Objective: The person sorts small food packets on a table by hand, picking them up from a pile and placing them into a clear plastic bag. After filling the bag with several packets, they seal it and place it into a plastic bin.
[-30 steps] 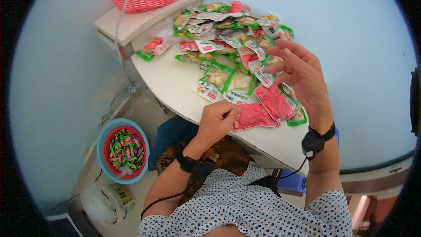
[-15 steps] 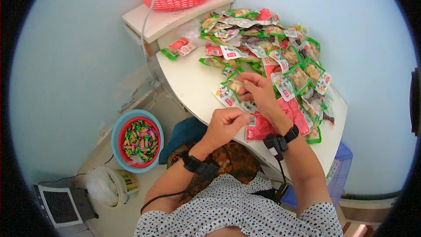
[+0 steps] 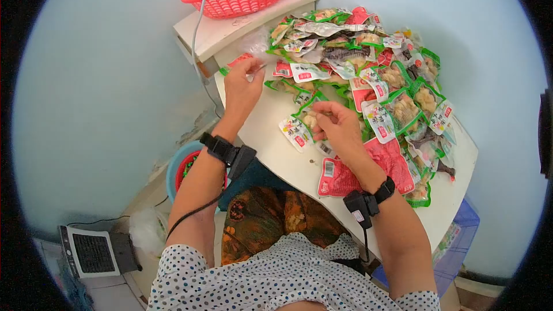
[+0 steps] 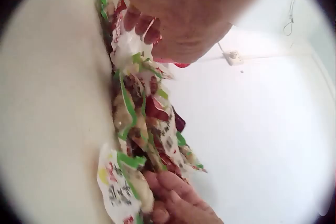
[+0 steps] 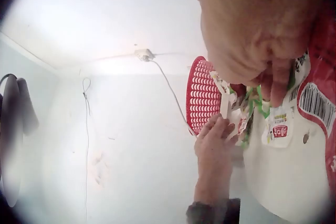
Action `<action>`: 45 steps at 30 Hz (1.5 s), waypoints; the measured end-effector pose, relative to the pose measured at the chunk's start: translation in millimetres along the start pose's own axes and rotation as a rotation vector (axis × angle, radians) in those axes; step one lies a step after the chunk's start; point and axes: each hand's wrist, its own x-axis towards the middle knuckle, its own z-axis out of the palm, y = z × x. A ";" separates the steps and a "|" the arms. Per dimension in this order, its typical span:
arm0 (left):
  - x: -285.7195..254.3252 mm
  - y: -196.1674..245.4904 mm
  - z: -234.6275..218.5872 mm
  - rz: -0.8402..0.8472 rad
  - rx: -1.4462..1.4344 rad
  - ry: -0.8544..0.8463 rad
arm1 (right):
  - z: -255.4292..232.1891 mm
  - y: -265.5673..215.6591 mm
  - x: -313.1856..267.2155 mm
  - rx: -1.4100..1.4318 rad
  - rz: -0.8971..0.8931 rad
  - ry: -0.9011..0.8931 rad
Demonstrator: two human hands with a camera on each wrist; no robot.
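Near the left hand, packets lie heaped

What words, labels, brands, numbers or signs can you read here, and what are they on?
None reads clearly.
Red packet: barcode, digits too small to read.
Green-edged packet: dark characters and a red mark, too blurred to read.
Other packets: likewise.
Camera on the right wrist: white sticker, any print too small.
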 end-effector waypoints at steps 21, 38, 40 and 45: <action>92.5 -36.7 24.9 -0.105 0.536 -0.268 | -3.6 -2.2 -1.6 -0.121 -0.070 -0.010; 117.7 73.8 -49.0 0.068 0.298 0.137 | -4.9 -1.8 -2.0 -0.094 -0.060 -0.027; 103.0 80.1 -55.9 -0.075 -0.028 0.083 | -3.5 3.1 -0.4 -0.047 -0.043 -0.026; 43.0 106.6 -64.3 -0.427 -0.577 -0.050 | -4.1 -29.4 -6.9 0.143 -0.117 -0.012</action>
